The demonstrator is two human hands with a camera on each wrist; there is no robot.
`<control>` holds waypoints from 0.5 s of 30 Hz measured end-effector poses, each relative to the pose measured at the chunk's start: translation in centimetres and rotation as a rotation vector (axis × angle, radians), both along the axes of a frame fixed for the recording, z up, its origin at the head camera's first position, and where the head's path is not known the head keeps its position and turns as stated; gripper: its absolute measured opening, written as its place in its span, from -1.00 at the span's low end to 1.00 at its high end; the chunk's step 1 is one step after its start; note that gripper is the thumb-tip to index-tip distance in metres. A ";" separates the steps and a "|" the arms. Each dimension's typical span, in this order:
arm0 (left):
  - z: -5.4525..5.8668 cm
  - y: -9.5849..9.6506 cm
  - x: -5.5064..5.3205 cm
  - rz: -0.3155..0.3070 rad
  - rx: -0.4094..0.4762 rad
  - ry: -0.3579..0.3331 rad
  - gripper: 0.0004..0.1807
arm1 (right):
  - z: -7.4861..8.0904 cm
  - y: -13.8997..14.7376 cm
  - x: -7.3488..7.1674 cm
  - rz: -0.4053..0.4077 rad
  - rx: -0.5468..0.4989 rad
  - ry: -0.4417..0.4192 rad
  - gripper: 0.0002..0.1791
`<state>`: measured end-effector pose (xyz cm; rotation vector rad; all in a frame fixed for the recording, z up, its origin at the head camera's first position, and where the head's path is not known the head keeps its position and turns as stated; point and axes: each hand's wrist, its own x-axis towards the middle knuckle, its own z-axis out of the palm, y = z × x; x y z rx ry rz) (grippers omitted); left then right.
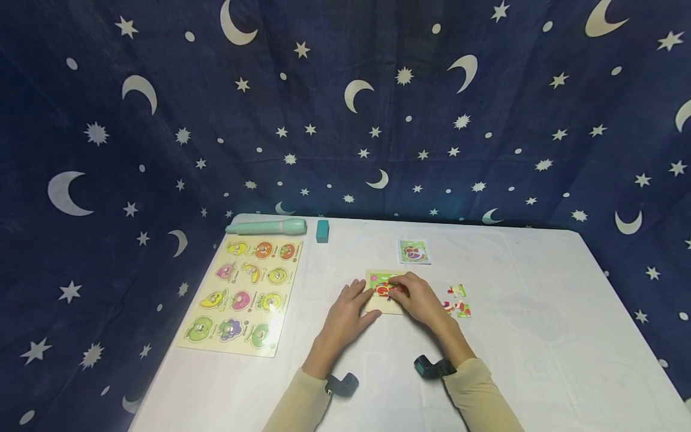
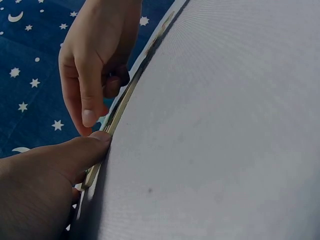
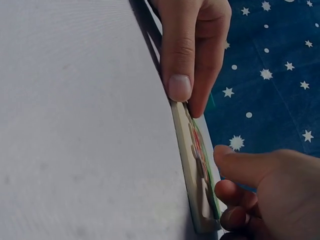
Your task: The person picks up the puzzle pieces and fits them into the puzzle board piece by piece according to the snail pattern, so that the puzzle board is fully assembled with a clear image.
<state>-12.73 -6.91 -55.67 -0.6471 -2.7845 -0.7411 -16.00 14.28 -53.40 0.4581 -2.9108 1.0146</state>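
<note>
A square wooden puzzle board (image 1: 399, 307) with a red and green picture lies in front of me. My left hand (image 1: 346, 312) rests at its left side, fingers fairly straight and thumb at the near left corner. In the left wrist view the left thumb (image 2: 95, 142) touches the board's pale edge. My right hand (image 1: 420, 300) bends over the picture, thumb and index finger down at a red puzzle piece (image 1: 398, 287) there. Its fingertips partly cover the piece. In the right wrist view the remaining right fingers (image 3: 232, 195) curl beside the board.
Several loose puzzle pieces (image 1: 459, 309) lie right of the board. Behind it is a small picture card (image 1: 414, 252). A fruit puzzle board (image 1: 240, 300), a light green pen-like device (image 1: 267, 227) and a teal block (image 1: 322, 231) sit on the left half of the white table (image 1: 540, 336).
</note>
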 end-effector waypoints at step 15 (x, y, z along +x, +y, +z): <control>-0.1 0.0 0.0 0.002 0.012 -0.002 -0.39 | 1.1 2.5 0.0 -0.068 0.008 0.067 -0.56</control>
